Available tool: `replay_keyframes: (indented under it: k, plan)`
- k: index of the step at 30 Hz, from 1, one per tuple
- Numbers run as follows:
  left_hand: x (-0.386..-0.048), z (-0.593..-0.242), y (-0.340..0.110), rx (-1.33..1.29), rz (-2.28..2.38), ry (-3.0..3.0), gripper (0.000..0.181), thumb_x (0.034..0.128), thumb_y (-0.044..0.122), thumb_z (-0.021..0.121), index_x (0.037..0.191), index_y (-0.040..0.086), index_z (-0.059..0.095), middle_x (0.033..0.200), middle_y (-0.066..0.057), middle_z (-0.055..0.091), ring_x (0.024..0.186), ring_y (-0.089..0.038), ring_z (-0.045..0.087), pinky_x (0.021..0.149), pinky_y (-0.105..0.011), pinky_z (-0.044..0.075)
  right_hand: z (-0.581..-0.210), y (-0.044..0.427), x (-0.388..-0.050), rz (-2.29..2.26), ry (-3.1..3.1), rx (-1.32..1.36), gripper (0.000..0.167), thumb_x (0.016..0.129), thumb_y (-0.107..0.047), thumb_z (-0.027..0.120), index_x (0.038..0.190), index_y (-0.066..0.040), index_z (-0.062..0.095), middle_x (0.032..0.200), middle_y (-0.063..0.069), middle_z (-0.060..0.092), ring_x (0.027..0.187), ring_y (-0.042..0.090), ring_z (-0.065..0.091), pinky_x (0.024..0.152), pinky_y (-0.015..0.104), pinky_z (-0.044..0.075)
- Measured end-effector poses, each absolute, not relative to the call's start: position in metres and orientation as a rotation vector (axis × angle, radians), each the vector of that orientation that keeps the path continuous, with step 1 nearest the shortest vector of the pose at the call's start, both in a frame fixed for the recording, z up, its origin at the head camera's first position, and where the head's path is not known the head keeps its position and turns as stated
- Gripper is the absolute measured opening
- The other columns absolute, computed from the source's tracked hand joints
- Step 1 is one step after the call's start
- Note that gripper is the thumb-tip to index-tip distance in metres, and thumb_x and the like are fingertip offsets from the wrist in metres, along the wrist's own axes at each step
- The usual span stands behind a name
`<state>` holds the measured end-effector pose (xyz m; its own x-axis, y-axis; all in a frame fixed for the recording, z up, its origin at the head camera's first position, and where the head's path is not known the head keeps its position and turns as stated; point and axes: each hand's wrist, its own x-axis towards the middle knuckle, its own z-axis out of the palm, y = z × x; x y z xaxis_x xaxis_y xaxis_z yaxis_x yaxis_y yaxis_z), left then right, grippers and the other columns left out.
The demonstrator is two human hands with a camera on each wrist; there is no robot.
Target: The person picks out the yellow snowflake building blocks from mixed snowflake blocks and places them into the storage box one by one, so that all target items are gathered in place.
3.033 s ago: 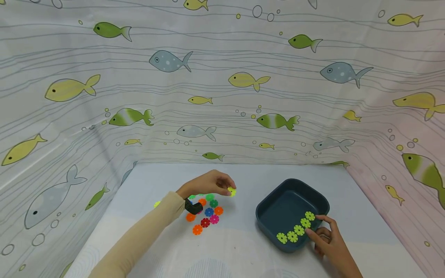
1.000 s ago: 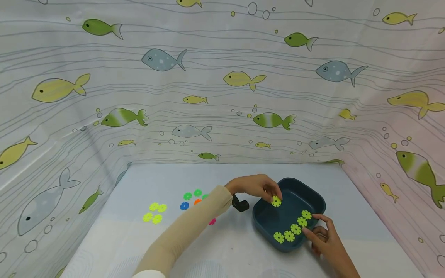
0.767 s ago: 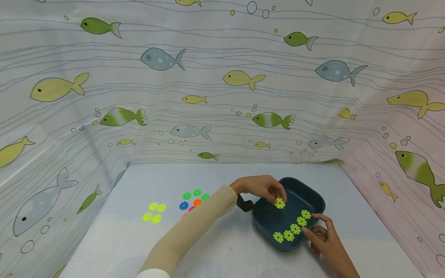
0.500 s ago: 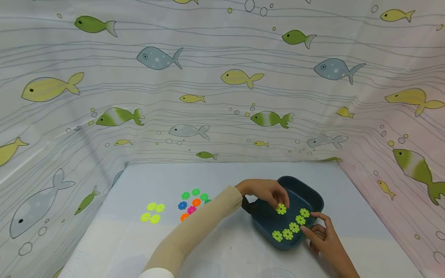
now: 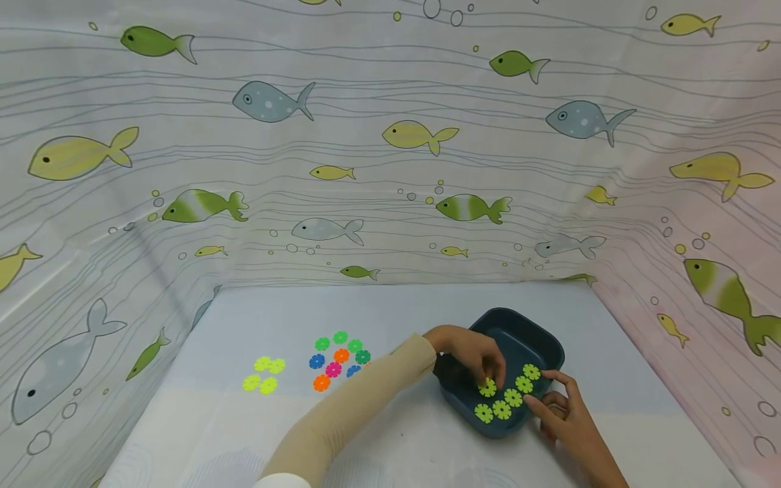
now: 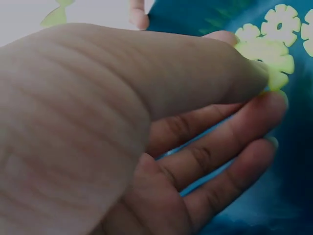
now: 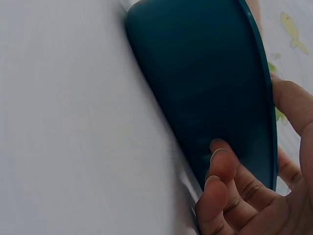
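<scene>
In the head view my left hand [image 5: 472, 352] reaches into the dark blue tray [image 5: 549, 339]. Its thumb and fingertips pinch a yellow-green flower-shaped disc [image 5: 487, 387], a slotted plastic connector piece; the left wrist view shows the same disc [image 6: 274, 61] at the thumb tip. Several matching discs [image 5: 513, 398] lie in a row along the tray's near right side, just beside the held one. My right hand [image 5: 564, 413] grips the tray's near right rim. In the right wrist view the right fingers [image 7: 225, 166] curl against the tray's outer wall [image 7: 205, 73], with the thumb at the rim.
Several yellow discs [image 5: 268, 385] lie loose on the white table [image 5: 201, 420] at the left. Between them and the tray is a group of green, blue, orange and pink discs [image 5: 333, 369], partly hidden by the left sleeve [image 5: 360, 393]. A fish-print curtain [image 5: 390, 203] stands behind and at both sides.
My left hand carried the yellow-green disc rightwards from the coloured group into the tray, then lowered it towards the row. The right hand stays on the rim. The head view shifted slightly.
</scene>
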<state>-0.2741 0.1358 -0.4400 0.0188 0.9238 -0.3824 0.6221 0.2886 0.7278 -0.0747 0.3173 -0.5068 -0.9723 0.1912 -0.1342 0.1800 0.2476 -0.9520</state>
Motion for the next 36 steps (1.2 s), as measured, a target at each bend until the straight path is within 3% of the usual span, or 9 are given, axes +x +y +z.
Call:
replay_keyframes:
  k: [13, 27, 36]
  plan:
    - [-0.269, -0.448, 0.140, 1.431, 0.170, 1.717, 0.025, 0.0908, -0.003, 0.075, 0.105, 0.017, 0.078, 0.096, 0.004, 0.069, 0.075, -0.009, 0.056, 0.066, -0.022, 0.049, -0.508, 0.317, -0.074, 1.882, -2.464, -0.347, 0.070, 0.098, -0.030, 0.073, 0.148, -0.018, 0.025, 0.090, 0.018, 0.063, 0.058, 0.025, 0.055, 0.048, 0.039, 0.050]
    - [-0.265, -0.446, 0.142, 1.457, 0.080, 1.790, 0.028, 0.0883, -0.002, 0.079, 0.104, 0.021, 0.080, 0.107, 0.015, 0.068, 0.088, -0.007, 0.061, 0.074, -0.018, 0.051, -0.507, 0.317, -0.075, 1.866, -2.468, -0.330, 0.069, 0.099, -0.029, 0.072, 0.149, -0.017, 0.025, 0.090, 0.018, 0.063, 0.058, 0.026, 0.056, 0.048, 0.039, 0.050]
    - [-0.263, -0.448, 0.141, 1.418, 0.076, 1.799, 0.027, 0.0855, 0.001, 0.082, 0.099, 0.024, 0.081, 0.100, 0.014, 0.070, 0.087, -0.007, 0.064, 0.074, -0.019, 0.052, -0.506, 0.316, -0.074, 1.878, -2.467, -0.365, 0.070, 0.099, -0.030, 0.072, 0.149, -0.018, 0.025, 0.091, 0.018, 0.063, 0.059, 0.026, 0.056, 0.049, 0.039, 0.050]
